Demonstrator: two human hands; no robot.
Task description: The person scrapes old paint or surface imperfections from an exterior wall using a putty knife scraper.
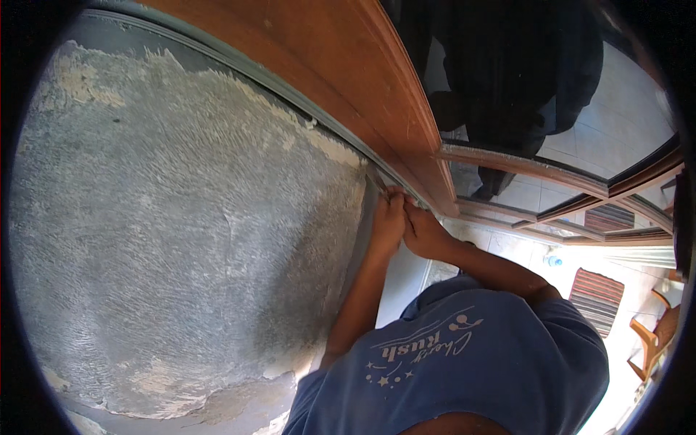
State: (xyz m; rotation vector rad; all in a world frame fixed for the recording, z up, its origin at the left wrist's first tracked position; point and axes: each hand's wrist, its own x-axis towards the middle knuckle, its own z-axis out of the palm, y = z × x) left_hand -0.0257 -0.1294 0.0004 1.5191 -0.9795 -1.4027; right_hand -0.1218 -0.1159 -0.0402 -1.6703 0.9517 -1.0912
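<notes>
My left hand (388,217) and my right hand (424,233) are side by side, fingertips together, against the edge where a rough grey wall (181,232) meets a brown wooden door frame (348,65). Both hands pinch a narrow grey strip (290,85) that runs along that joint from the upper left down to my fingers. Below my hands a grey band of the same strip (362,239) hangs down the wall's edge. My blue shirt (478,362) fills the lower middle of the view.
White scraped plaster patches cover the wall. To the right of the frame is a glazed wooden door (551,167) with a dark figure showing in the glass. A striped mat (596,296) and a wooden chair (656,337) stand on the pale tiled floor at the right.
</notes>
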